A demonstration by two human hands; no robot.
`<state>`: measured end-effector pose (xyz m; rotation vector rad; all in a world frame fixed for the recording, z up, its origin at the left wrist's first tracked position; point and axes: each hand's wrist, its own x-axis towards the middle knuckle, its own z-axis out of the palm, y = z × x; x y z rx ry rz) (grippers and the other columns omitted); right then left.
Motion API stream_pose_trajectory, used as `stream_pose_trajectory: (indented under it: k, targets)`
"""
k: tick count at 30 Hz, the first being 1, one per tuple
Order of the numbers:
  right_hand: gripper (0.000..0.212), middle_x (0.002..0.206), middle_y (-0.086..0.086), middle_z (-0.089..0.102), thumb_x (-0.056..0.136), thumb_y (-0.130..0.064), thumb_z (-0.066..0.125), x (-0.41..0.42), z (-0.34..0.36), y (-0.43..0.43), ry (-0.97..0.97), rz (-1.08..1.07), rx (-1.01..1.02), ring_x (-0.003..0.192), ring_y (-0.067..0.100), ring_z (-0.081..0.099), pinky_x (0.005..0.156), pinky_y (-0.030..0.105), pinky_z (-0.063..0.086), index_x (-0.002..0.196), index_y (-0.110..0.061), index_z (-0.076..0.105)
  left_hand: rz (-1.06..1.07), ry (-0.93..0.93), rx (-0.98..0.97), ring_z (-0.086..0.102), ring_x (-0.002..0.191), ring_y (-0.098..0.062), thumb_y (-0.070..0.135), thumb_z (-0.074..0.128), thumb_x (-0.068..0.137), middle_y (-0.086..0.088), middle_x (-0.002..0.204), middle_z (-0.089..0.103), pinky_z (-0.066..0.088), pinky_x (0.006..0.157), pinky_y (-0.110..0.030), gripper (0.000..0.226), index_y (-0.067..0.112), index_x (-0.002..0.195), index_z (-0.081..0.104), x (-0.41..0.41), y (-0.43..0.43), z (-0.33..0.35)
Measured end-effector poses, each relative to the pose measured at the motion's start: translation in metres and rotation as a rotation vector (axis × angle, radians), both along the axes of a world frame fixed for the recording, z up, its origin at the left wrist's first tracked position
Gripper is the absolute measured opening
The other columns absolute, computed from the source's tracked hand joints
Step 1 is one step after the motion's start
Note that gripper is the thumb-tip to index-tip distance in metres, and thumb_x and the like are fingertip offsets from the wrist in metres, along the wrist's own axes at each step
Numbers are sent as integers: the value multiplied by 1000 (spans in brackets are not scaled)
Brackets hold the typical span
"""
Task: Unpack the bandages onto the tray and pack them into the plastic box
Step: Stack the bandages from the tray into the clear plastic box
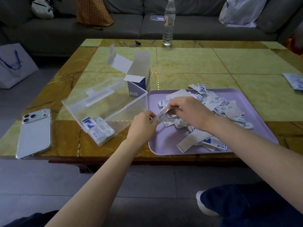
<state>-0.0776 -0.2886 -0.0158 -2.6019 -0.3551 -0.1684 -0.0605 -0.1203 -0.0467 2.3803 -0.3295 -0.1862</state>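
Observation:
A lilac tray lies at the table's front right with a loose pile of wrapped bandages on it. Left of it a clear plastic box stands open, several bandages stacked in its near corner. My left hand and my right hand meet over the tray's left edge, and both pinch a small bunch of bandages between them. An opened blue and white carton stands behind the box.
A silver phone lies face down at the front left. A water bottle stands at the table's far edge, near some keys. More wrappers lie at the right edge. A sofa runs behind the table.

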Motion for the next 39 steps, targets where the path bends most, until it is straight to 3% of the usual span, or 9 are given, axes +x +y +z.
stream_pose_trajectory:
  k: [7,11,15,18,21,27,30,35,39]
  targets:
    - [38,90,0,70,85,-5,62,0,-17,8,-26,52,-276,82,23,66,69,40,52,115,-19,41,-57,193,-221,58,80,-28,19,34,100,-15,92,61,49,71,-38,33,-2,102,60,-4,-13,9]
    - [37,90,1,67,85,-10,64,0,-17,10,17,89,-135,80,24,64,73,41,50,116,-16,43,-124,123,-182,61,84,-26,22,51,94,-9,91,64,49,76,-39,21,4,101,60,-7,-10,5]
    - [50,101,1,61,76,-9,74,-3,-14,10,40,78,89,94,19,59,84,33,46,119,-12,48,-46,-23,-121,56,75,-19,12,54,90,-3,79,62,44,60,-24,9,11,88,62,-4,0,0]
    - [67,125,5,49,75,-32,75,3,-16,-1,61,-124,-139,118,21,44,93,27,35,130,-13,40,17,-64,-87,53,69,-16,15,53,92,0,79,59,40,55,-25,10,13,91,63,-1,9,-3]
    - [78,131,8,43,74,-51,69,6,-25,-6,309,-214,-373,123,25,40,97,36,38,133,-10,37,42,-70,-92,51,62,-12,14,52,91,-1,80,61,40,51,-25,11,13,89,62,-1,13,-4]
    - [22,100,11,57,86,-24,62,16,-26,-10,263,-279,-343,98,32,56,71,32,42,96,-6,56,48,-49,-97,53,63,-11,13,52,90,-1,79,61,42,51,-24,10,14,85,61,-1,14,-3]
    - [20,101,15,61,87,-19,60,20,-24,-11,266,-300,-393,94,34,58,74,35,48,96,-2,58,52,-40,-87,51,63,-8,12,52,90,2,77,58,36,49,-20,10,14,86,61,-1,15,-4]
    - [12,106,16,57,92,-8,46,21,-25,-3,188,-288,-557,99,34,57,69,31,35,96,-3,56,52,-40,-74,53,64,-14,12,52,90,0,78,59,37,49,-22,11,14,88,62,-1,16,-5]
    - [24,106,15,55,92,-27,56,24,-25,2,234,-313,-497,105,33,55,74,31,37,99,-4,59,50,-17,-56,56,66,-16,13,52,90,-1,79,61,42,52,-27,12,13,91,63,-2,16,-6]
